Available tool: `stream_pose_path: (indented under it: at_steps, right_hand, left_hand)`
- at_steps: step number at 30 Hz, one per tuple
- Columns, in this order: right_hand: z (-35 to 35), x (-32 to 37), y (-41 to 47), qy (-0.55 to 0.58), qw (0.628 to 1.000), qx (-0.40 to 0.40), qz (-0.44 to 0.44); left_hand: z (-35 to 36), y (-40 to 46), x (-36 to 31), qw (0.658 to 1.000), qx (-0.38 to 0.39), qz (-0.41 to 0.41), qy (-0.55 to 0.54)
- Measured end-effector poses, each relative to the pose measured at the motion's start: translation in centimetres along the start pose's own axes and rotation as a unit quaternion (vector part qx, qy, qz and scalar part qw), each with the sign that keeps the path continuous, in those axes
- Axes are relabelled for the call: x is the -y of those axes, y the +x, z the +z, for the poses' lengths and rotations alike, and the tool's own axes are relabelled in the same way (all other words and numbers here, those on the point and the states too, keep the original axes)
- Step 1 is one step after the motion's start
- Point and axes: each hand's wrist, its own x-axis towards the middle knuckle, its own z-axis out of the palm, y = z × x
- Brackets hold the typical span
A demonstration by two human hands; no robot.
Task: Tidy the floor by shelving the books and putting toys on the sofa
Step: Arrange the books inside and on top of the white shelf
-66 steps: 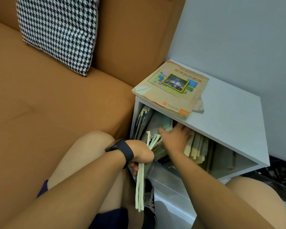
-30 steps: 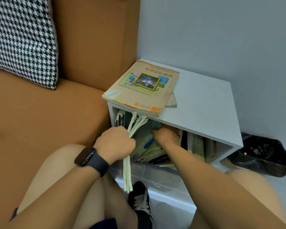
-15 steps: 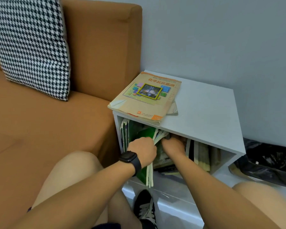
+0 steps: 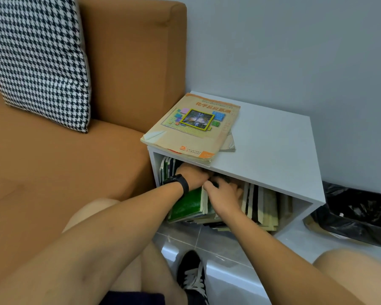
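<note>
Green book (image 4: 186, 205) in white shelf (image 4: 271, 150), under both hands, left hand (image 4: 193, 176), right hand (image 4: 223, 194), grips unclear

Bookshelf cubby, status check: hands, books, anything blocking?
Left hand and right hand both inside the cubby, grips hidden. Green book going in among leaning books. One tan book flat on top. Nothing blocking.
</note>
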Motion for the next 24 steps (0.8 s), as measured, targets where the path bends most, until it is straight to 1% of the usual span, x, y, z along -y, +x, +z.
stream_pose_path:
  at_steps: [1,3,4,5,6,7,9,11,13,15,18,21,24]
  right_hand:
    - [0.0,0.2,-0.1,-0.035,0.999,-0.006,0.002]
    - [0.0,0.5,-1.0,-0.165,0.986,-0.012,-0.019]
    - [0.4,0.7,-1.3,-0.201,0.979,-0.007,-0.038]
    - [0.8,0.9,-1.6,-0.210,0.976,-0.004,-0.057]
    - [1.2,0.9,-1.6,-0.197,0.978,-0.002,-0.072]
    - [1.6,1.1,-1.6,-0.167,0.983,0.005,-0.074]
    - [2.2,1.0,-1.1,-0.095,0.995,0.033,-0.030]
    - [2.6,0.8,-0.7,-0.041,0.998,0.055,0.011]
    - [2.5,0.7,-0.3,0.015,0.997,0.068,0.016]
    - [2.6,0.4,0.2,0.047,0.997,0.059,0.011]
    - [2.7,0.2,0.3,0.032,0.999,0.004,0.020]
    - [1.3,0.9,0.5,0.063,0.995,-0.044,0.068]
    - [-0.3,1.1,1.3,0.046,0.992,-0.072,0.088]
  left_hand:
    - [0.0,0.2,0.3,1.000,0.005,0.008,-0.013]
    - [-0.5,0.2,0.8,0.999,0.008,0.019,-0.028]
    - [-0.8,-0.1,1.1,0.999,0.013,0.027,-0.019]
    - [-1.2,-0.3,1.5,0.999,0.015,0.046,0.015]
    - [-1.7,-0.5,1.7,0.994,0.004,0.075,0.077]
    - [-2.2,-0.7,2.1,0.983,-0.020,0.103,0.153]
    - [-2.9,-1.5,2.2,0.951,-0.080,0.121,0.273]
    - [-3.0,-2.2,2.6,0.933,-0.100,0.087,0.334]
    - [-3.0,-2.8,3.3,0.929,-0.075,0.006,0.363]
    - [-3.2,-2.9,4.0,0.936,-0.047,-0.063,0.343]
    - [-3.9,-2.4,3.9,0.968,-0.037,-0.124,0.215]
    - [-4.3,-2.4,4.0,0.976,-0.036,-0.136,0.168]
    - [-4.8,-3.6,4.5,0.979,-0.028,-0.134,0.152]
